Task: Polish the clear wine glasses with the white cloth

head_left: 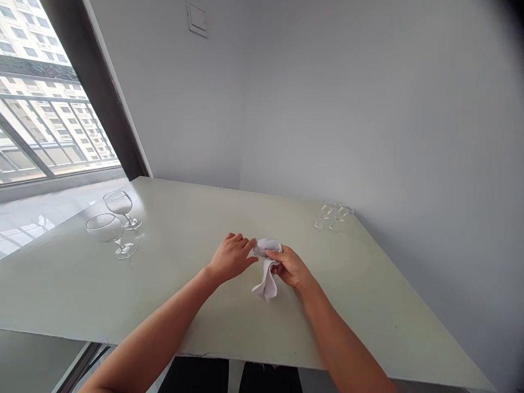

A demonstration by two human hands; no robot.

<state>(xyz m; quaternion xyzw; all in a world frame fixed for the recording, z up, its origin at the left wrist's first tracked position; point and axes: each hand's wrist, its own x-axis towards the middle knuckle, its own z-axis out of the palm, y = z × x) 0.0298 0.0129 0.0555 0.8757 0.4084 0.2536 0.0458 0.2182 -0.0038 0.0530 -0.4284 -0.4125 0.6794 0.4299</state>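
Centrally, cloth [267,281], goblets [105,228] leftward, glasses [326,211] rightward

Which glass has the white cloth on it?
The glass in the right hand, white cloth against it; the left glasses and right-side glasses stand bare.

Hands [291,267] at glass [258,250] and cloth [267,281]

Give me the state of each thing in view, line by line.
Cloth, lower end hanging loose
Held glass, gripped with the cloth
Left hand, thumb spread, at the held glass
Right hand, closed on held glass and cloth
Nearer left glass, upright
Farther left glass, upright
Two right glasses, upright
Light switch, position unclear
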